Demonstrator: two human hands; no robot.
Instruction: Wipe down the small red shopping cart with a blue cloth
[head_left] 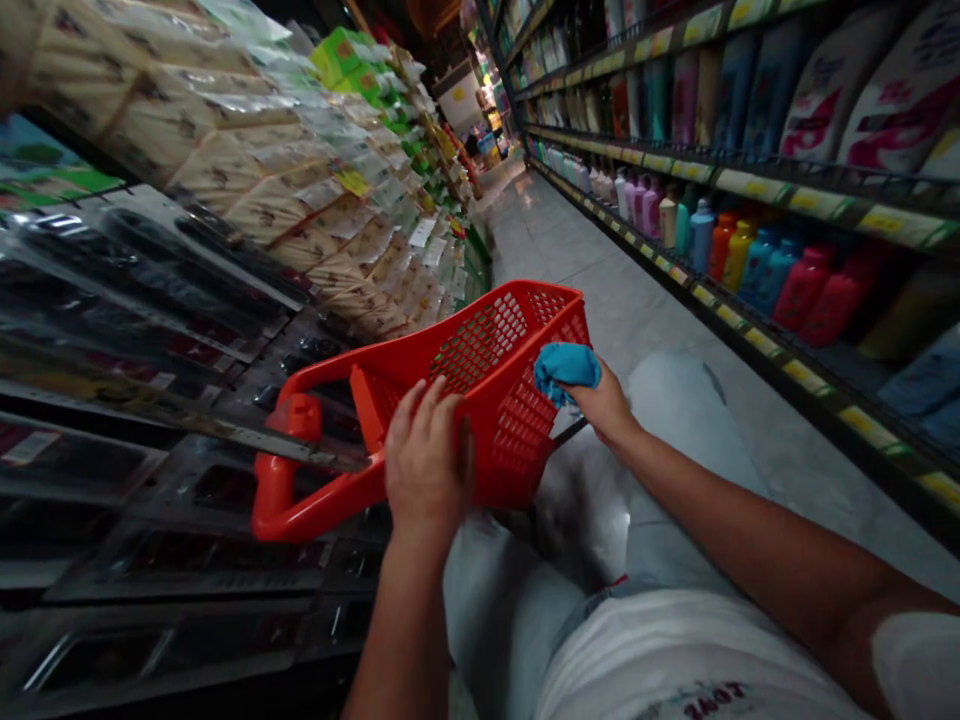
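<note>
A red plastic shopping cart [517, 425] with lattice sides stands tilted in the view before my knees, its looped handle to the left. My left hand [426, 450] grips the cart's near rim, with the fingers curled over it toward the inside. Bunched in my right hand [604, 400] is a blue cloth [568, 368], held against the outer side of the cart near its far end. The thumb and part of the palm are covered by the cloth. What lies at the bottom of the cart is hidden.
Shelves on the right carry colourful bottles [765, 262] behind a price-label edge [810, 205]. Stacked beige packages [247, 170] and dark boxed goods [135, 270] rise close on the left. A tiled aisle floor [536, 230] runs ahead between them.
</note>
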